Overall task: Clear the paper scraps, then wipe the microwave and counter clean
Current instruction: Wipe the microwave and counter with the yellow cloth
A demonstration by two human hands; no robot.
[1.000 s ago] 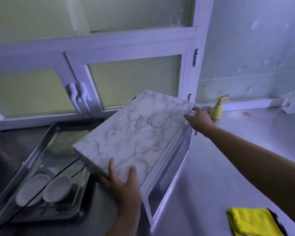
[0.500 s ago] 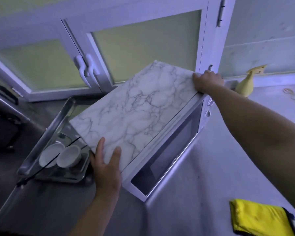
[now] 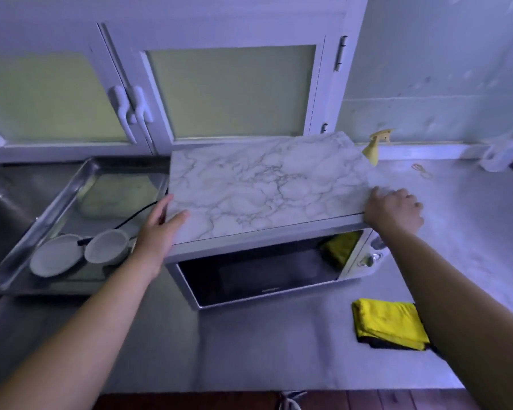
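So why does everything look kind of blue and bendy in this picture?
In the head view the light is dim with a blue-violet cast, so the counter looks purplish; the wide lens bows the cabinet lines and stretches both forearms; the microwave door glass mirrors the yellow cloth; the bowls look soft and slightly smeared.

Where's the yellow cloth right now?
In the head view, the yellow cloth lies folded on the counter at lower right, in front of the microwave's right end and just left of the right forearm.
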